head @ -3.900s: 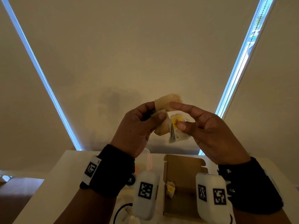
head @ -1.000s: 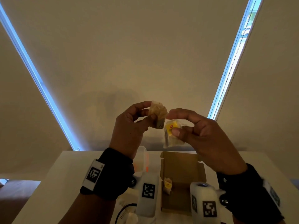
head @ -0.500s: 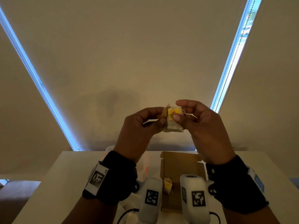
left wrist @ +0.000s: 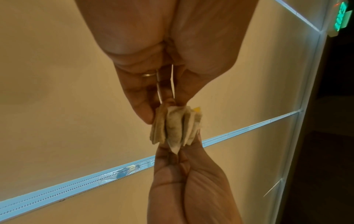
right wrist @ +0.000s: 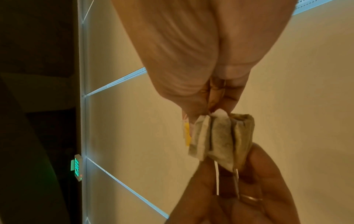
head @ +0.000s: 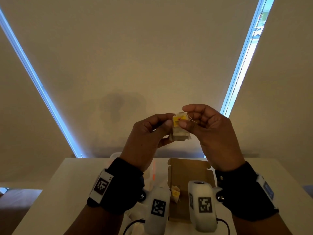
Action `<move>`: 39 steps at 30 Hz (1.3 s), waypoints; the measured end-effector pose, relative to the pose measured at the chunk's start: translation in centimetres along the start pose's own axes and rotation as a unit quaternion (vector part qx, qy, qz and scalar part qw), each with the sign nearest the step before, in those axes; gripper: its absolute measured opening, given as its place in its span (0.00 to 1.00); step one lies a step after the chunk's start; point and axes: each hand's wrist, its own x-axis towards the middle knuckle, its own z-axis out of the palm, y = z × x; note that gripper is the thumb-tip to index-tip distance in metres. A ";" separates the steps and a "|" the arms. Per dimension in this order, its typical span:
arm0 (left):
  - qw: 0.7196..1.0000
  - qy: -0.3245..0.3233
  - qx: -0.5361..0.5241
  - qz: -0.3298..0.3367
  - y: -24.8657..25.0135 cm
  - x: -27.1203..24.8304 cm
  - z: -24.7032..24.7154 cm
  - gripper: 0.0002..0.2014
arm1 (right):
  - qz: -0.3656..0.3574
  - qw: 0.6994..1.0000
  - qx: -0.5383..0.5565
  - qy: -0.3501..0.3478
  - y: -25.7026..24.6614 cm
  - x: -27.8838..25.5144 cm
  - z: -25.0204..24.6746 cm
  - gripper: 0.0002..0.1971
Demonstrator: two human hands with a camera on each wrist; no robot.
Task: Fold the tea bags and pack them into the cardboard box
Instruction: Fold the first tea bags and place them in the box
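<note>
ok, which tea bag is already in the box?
The small yellow-tagged tea bag lying in the open cardboard box; the other, folded tea bag is pinched between both hands above it.

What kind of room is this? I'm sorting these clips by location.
Probably an office or other public building, not a home: a lit green exit sign hangs near the wall, large roller blinds cover tall windows, and the work happens at a plain white table.

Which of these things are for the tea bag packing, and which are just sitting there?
For the job:
- folded tea bags, pinched between left hand and right hand
- yellow tag on the bundle
- open cardboard box
- tea bag in the box

Just sitting there:
- clear plastic container
- black cable
- white table
- green exit sign
</note>
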 end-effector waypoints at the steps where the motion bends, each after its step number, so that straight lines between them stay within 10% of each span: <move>1: 1.000 -0.012 -0.008 -0.003 0.0 -0.1 0.0 0.12 | -0.003 1.000 -0.004 0.005 0.0 -0.1 0.0 0.15; 13: 0.993 -0.032 0.090 0.071 0.0 0.1 0.5 0.23 | -0.001 0.993 -0.085 0.080 1.2 -0.2 0.3 0.09; 24: 0.969 -0.037 0.213 0.123 -2.0 0.6 0.9 0.13 | 0.012 0.994 -0.105 -0.036 0.9 -1.1 -0.8 0.15; 39: 0.988 -0.042 0.135 -0.055 -16.8 -1.2 0.8 0.13 | 0.169 0.959 -0.197 -0.116 13.2 -6.1 -3.8 0.15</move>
